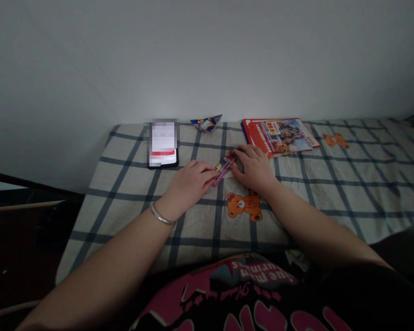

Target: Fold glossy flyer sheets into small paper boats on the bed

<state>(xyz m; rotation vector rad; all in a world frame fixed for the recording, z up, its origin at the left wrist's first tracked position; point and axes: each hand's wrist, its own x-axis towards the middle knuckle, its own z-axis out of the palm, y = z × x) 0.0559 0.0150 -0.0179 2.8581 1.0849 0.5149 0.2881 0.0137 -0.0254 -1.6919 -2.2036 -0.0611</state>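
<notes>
A narrow folded strip of printed paper (223,169), pink and purple with a yellow spot, lies slantwise between my hands on the checked cloth. My left hand (192,184), with a silver bangle at its wrist, pinches the strip's lower left end between thumb and fingers. At the upper right end, the fingers of my right hand (254,168) are bent over the paper, with the thumb beside its edge. Behind the strip, against the wall, stands a small folded paper boat (207,124) in blue, white and red.
A phone (163,142) with a lit, blurred screen lies at the back left. Several red printed flyers (279,135) are stacked at the back right. The checked cloth (200,225) with bear prints covers the surface. A white wall (207,59) rises directly behind.
</notes>
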